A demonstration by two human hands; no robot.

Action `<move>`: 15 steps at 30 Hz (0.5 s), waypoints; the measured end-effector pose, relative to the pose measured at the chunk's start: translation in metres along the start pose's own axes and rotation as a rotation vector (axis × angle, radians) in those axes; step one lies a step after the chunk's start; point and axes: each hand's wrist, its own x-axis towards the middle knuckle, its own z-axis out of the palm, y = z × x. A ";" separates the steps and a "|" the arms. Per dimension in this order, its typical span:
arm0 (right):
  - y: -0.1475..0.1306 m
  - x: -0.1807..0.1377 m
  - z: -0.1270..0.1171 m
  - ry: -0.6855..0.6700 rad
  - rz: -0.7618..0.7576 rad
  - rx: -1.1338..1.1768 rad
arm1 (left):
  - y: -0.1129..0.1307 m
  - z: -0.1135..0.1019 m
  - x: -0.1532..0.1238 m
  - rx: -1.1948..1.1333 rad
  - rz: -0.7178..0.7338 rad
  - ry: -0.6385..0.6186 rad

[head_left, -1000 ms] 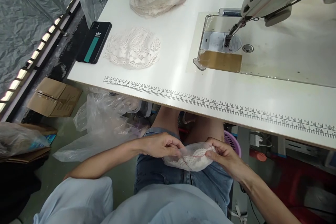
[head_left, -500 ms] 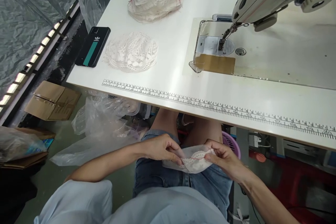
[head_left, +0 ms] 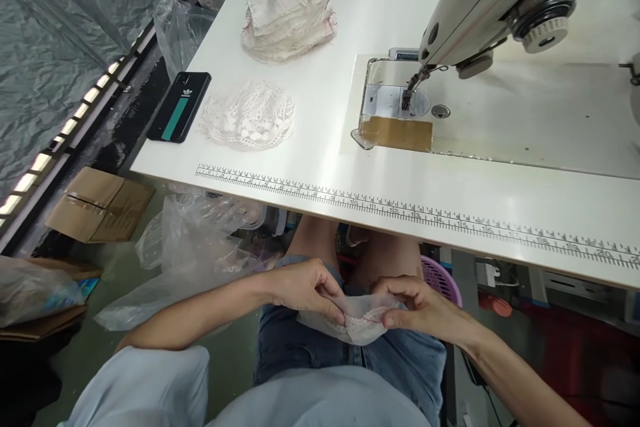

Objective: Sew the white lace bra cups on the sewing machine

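Note:
Over my lap, both hands pinch a piece of sheer white fabric with lace trim. My left hand has its thumb and fingers closed on the left part of the piece. Closed on the right part is my right hand, its thumb lying along the lace edge. A fine reddish line of thread runs near that edge. The fingertips hide some of the fabric. Beyond them on the white table lies a flat heap of white lace.
A sewing machine stands on the table, a printed ruler strip along its front edge. A stack of white fabric and a black phone lie at the left. Below are a purple basket, plastic bags and a carton.
My right hand has moved left, closer to my left hand, and the lace-trimmed fabric between them is more bunched. The view has tilted up and shifted slightly right.

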 end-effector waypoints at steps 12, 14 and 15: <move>0.004 0.003 0.004 0.091 0.029 -0.060 | -0.002 0.000 -0.001 -0.051 -0.043 -0.005; 0.003 0.002 0.005 0.087 0.029 -0.031 | -0.003 0.003 0.002 0.023 -0.032 0.050; 0.003 0.002 0.005 0.085 0.027 -0.023 | -0.005 0.005 0.003 0.054 -0.021 0.076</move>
